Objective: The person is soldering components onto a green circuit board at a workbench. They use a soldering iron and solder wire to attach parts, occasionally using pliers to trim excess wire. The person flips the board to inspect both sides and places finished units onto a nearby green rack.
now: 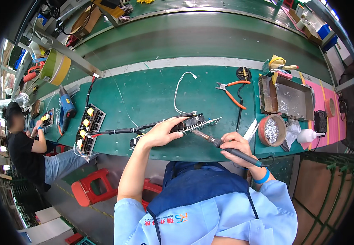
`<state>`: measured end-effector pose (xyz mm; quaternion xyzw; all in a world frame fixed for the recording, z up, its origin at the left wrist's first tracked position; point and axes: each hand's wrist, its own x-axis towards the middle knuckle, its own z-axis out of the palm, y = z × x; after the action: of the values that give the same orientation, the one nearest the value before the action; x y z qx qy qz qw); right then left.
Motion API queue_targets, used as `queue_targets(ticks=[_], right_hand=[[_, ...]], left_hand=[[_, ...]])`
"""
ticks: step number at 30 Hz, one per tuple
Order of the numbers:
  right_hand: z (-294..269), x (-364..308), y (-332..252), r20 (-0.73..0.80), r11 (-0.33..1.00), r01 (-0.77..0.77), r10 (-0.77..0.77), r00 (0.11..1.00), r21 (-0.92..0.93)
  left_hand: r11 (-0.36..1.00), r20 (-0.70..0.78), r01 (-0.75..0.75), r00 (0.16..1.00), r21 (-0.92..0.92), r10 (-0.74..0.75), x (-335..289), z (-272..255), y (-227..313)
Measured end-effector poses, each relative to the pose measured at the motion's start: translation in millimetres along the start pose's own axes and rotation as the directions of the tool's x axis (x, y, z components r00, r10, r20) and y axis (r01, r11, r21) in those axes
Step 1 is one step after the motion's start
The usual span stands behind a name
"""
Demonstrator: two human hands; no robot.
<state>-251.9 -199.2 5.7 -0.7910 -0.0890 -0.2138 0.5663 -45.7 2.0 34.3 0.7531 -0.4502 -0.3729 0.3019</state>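
Observation:
My left hand (164,132) is closed over a long circuit board (194,122), which stands tilted near the front edge of the green bench. Its fingers grip the board's top side, and black-sleeved cables (128,131) run off to the left. In my right hand (237,146) is a soldering iron (235,152), held like a pen. The iron's tip points at the board's near edge; whether it touches cannot be made out. A white wire with a small connector (177,90) loops up behind the board.
Orange-handled cutters (235,94) lie right of the board. Beyond them are a metal tray (287,100), a round tub of shavings (271,130) and a white squeeze bottle (307,136). Leftward sit another board (90,131), a blue heat gun (66,107) and a co-worker (28,151).

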Motion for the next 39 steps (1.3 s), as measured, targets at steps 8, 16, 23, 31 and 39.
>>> queue_targets(ticks=[8, 16, 23, 31, 39], right_hand=[[3, -1, 1, -0.029, 0.999, 0.034, -0.035, 0.999, -0.023], [-23, -5, -18, -0.162, 0.998, 0.048, -0.053, 0.985, -0.033], [-37, -6, -11, -0.436, 0.987, -0.100, 0.036, 0.899, -0.125], [-20, 2, 10, -0.352, 0.939, -0.342, 0.311, 0.883, -0.028], [5, 6, 31, -0.235, 0.961, -0.230, 0.190, 0.953, -0.156]], left_hand=[[1.000, -0.017, -0.012, 1.000, -0.014, 0.011, -1, 0, 3], [1.000, -0.012, 0.009, 1.000, 0.012, -0.009, -2, 1, 3], [0.999, -0.031, 0.011, 0.999, 0.045, -0.010, -8, 8, 12], [0.991, -0.079, -0.060, 0.994, 0.121, 0.069, -16, 20, 12], [0.987, -0.097, -0.055, 0.993, 0.153, 0.070, -26, 33, 20]])
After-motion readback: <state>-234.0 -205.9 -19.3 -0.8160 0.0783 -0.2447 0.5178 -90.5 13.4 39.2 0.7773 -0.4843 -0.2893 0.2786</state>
